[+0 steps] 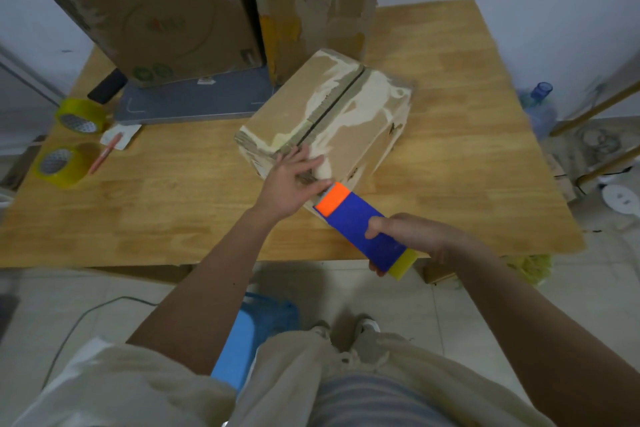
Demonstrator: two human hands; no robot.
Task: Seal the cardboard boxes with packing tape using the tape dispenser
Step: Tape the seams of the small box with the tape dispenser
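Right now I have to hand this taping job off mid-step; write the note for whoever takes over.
Left hand: fingers straight, pressing on the near end of the small box at its centre seam.
Right hand: grips the blue tape dispenser, its orange end at the box's near edge.
Two larger boxes stand at the back of the table; two spare tape rolls lie at its left edge.
Done: flaps closed, dispenser placed at the start.
Left: no fresh tape visible along the seam; run it, then seal the others.
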